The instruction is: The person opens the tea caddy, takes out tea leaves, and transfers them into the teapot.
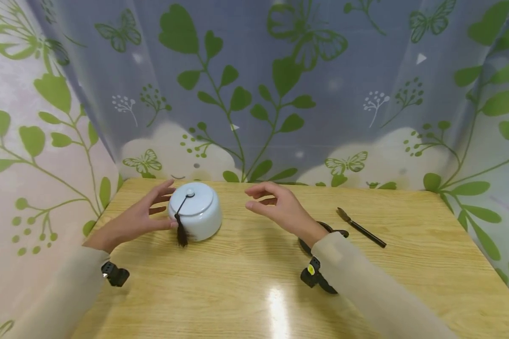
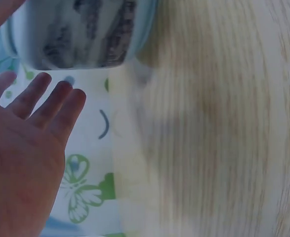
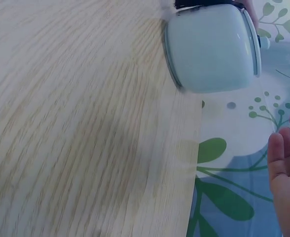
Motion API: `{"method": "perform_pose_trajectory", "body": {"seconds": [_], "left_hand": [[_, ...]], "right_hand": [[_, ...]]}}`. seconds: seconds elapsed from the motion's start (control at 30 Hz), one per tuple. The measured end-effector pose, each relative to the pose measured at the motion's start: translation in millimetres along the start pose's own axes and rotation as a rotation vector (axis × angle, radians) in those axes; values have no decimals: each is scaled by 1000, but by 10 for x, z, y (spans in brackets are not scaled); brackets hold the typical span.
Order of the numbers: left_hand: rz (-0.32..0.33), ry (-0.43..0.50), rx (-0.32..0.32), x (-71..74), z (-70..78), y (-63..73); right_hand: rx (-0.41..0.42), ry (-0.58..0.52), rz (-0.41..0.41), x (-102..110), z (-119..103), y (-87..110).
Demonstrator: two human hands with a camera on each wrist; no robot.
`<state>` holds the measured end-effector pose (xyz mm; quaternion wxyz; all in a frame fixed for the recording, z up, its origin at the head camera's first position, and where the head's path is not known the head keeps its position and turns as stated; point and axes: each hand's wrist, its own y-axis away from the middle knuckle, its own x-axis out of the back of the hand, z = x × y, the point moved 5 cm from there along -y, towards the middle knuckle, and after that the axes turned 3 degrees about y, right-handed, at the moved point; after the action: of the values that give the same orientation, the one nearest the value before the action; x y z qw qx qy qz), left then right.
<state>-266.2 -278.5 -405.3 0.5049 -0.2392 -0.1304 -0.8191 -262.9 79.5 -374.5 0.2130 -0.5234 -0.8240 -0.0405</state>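
Note:
A pale blue lidded ceramic jar [image 1: 203,221] stands upright on the table, a dark tassel [image 1: 181,230] hanging from its lid knob. At the jar's left side my left hand [image 1: 146,212] is spread, thumb and fingertips right at its wall. In the left wrist view the jar [image 2: 80,34] shows a dark painted pattern, and the left palm [image 2: 26,148] faces it with fingers extended. My right hand [image 1: 280,207] is in the air to the right of the jar, apart from it, fingers loosely bent and holding nothing. The right wrist view has its fingers [image 3: 278,153] at the edge.
A brush with a black handle [image 1: 366,234] lies on the wooden table [image 1: 220,292] at the right. Beside it a dark curved object [image 1: 305,247] is partly hidden behind my right wrist. A patterned curtain [image 1: 246,94] rises along the table's back edge.

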Motion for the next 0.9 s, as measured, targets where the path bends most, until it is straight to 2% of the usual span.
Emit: {"method": "perform_pose_trajectory", "body": {"seconds": [0.23, 0.37, 0.47, 0.6, 0.9], "left_hand": [[-56, 84, 39, -135, -130, -117], [-50, 90, 37, -208, -166, -178], [-19, 55, 36, -242, -185, -191], [-8, 50, 20, -306, -158, -196], [-55, 105, 1, -478, -101, -205]], "right_hand": [[-9, -8, 1, -83, -6, -56], [-2, -12, 0, -132, -4, -99], [-6, -6, -4, -179, 20, -137], [-19, -19, -5, -244, 57, -190], [34, -50, 0, -442, 13, -331]]}}
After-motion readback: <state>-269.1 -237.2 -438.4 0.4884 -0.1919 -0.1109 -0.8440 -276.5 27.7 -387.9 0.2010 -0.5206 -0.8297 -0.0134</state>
